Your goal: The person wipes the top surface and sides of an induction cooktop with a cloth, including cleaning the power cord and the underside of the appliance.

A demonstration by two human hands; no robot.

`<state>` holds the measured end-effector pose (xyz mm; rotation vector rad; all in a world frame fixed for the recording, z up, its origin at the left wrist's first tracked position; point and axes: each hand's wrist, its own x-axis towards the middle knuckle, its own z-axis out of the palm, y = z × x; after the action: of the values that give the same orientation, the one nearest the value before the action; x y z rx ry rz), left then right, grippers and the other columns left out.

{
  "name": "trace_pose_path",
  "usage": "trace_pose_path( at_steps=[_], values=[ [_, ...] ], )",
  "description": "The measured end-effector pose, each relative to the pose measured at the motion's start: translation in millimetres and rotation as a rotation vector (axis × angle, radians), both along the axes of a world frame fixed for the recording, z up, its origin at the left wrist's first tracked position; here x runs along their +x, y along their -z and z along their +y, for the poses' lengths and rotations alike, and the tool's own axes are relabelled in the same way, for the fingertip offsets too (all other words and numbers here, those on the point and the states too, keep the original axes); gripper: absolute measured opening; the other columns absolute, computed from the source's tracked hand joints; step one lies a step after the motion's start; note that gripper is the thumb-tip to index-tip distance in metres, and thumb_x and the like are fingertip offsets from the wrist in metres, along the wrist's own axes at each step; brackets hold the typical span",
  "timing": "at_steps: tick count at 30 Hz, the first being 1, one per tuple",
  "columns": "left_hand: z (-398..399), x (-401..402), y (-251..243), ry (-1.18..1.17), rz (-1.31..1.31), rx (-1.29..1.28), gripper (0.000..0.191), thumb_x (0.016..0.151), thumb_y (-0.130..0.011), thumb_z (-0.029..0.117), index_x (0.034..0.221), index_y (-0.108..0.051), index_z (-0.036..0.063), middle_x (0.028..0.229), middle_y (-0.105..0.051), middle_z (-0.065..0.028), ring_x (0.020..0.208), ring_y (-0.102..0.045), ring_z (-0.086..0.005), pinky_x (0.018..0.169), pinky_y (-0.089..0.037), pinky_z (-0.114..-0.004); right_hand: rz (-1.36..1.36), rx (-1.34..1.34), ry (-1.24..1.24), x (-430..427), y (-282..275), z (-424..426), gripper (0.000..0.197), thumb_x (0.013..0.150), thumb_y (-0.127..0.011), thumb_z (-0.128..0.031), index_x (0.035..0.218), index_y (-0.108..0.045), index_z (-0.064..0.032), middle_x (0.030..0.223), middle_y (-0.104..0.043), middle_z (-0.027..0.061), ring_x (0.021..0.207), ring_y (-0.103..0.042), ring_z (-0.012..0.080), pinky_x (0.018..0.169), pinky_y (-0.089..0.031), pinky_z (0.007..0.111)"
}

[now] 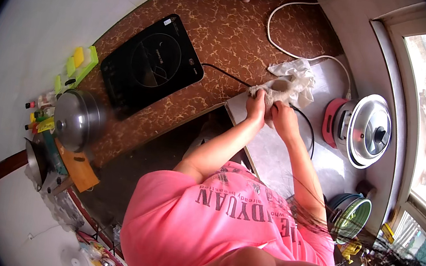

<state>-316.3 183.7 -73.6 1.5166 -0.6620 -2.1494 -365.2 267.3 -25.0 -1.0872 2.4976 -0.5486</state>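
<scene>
A crumpled beige cloth (271, 96) is bunched in both my hands at the counter corner. My left hand (256, 107) grips its left side, thumb on top. My right hand (284, 120) closes on the cloth's right side, close to a black power cord (309, 127). That cord runs from a black induction cooktop (156, 58) to the cloth and comes out past my right hand; the stretch between is hidden. Just beyond the cloth lies a rumpled white cloth (301, 80). The cooktop rests on the brown marbled counter (226, 27), left of my hands.
An electric pot (333, 124) with a glass lid stands right on the grey counter (273, 160), its white cord (270, 24) looping behind. Green baskets (358, 218) sit nearer me. A lidded metal pot (75, 120), bottles (42, 112) and sponges (78, 56) line the left side.
</scene>
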Motion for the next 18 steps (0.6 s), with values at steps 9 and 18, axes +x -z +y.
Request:
trace_pose_path(
  at_steps=[9,18],
  values=[
    [-136.8,12.2,81.8,-0.371,-0.231,-0.04,0.039,0.09,-0.057,0.027,0.108,-0.058,-0.0084,0.104,-0.066,-0.0159,0.086,-0.066,-0.0254,0.077,-0.053,-0.035,-0.382,0.013,0.019,50.6,-57.5,67.6,0.021,0.093,-0.056,-0.025,0.096,-0.065,-0.0058,0.07,-0.06,0.0197,0.066,-0.058,0.0385,0.06,-0.044,0.044],
    [-64.8,3.0,61.0,-0.081,0.019,-0.031,0.048,0.089,-0.058,0.033,0.121,-0.052,-0.003,0.116,-0.059,-0.0136,0.102,-0.06,-0.0211,0.084,-0.052,-0.035,0.027,0.007,0.047,27.0,-47.7,54.3,0.019,0.092,-0.056,-0.024,0.097,-0.066,-0.0085,0.074,-0.063,0.0201,0.07,-0.062,0.0405,0.062,-0.048,0.049]
  ],
)
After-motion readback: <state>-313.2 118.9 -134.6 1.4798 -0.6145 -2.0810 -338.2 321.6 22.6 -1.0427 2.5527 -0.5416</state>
